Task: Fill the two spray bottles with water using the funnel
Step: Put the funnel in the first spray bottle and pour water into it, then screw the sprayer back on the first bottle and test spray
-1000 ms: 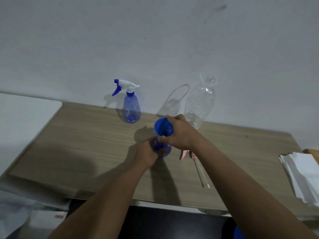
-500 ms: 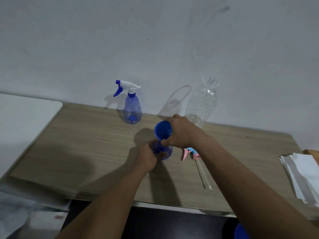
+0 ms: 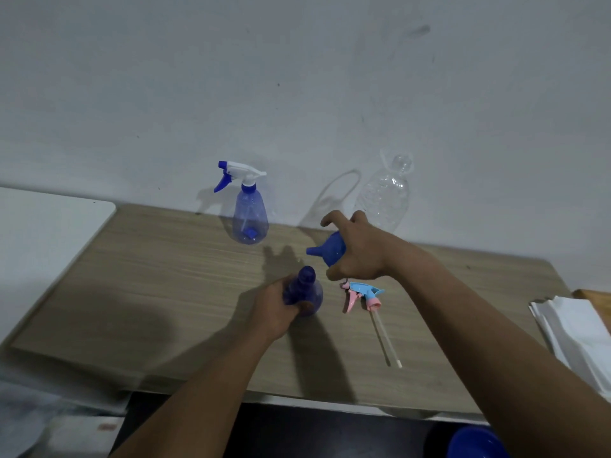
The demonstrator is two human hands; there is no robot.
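With the uncapped dark-blue plastic spray bottle [image 3: 302, 290] clasped on the wooden surface [image 3: 165, 276] by fingers of the left hand [image 3: 272, 309] and the blue plastic funnel [image 3: 327, 247] grasped near it, apart, by fingers of the right hand [image 3: 362, 252], the capped pale-blue spray bottle [image 3: 249, 214] was judged not yet filled.

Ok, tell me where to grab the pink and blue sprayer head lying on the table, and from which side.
Pinch the sprayer head across its blue body, next to the pink collar, coming straight down from above. It lies flat on the table, so its narrow edges are open from above. The thin tube trailing toward the near edge would probably bend.
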